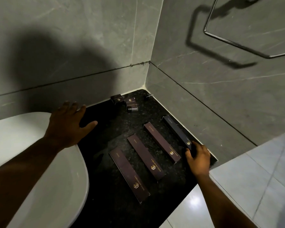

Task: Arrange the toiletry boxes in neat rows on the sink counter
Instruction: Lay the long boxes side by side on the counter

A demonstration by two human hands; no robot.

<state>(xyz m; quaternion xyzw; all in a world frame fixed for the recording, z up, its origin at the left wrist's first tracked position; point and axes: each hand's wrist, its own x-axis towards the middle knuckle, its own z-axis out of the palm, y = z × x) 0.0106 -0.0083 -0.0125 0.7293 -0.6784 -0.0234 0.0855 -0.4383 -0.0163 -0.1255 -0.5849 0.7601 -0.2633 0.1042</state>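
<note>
Four long dark toiletry boxes lie side by side on the black speckled counter (pixel 105 139): a brown box (pixel 128 175) nearest me, a second brown box (pixel 145 157), a third brown box (pixel 161 142), and a navy box (pixel 176 130) along the right wall. My right hand (pixel 198 159) grips the near end of the navy box with fingers on its sides. My left hand (pixel 67 124) rests flat with fingers spread, over the basin rim and counter edge, holding nothing. Small square brown boxes (pixel 117 99) and a small bottle (pixel 132 108) sit in the back corner.
A white basin (pixel 39 162) fills the left. Grey tiled walls meet at the corner behind the counter. A chrome towel bar (pixel 237 41) hangs on the right wall. Light floor tiles (pixel 253 178) lie beyond the counter's front right edge. Another small item (pixel 149 95) sits in the corner.
</note>
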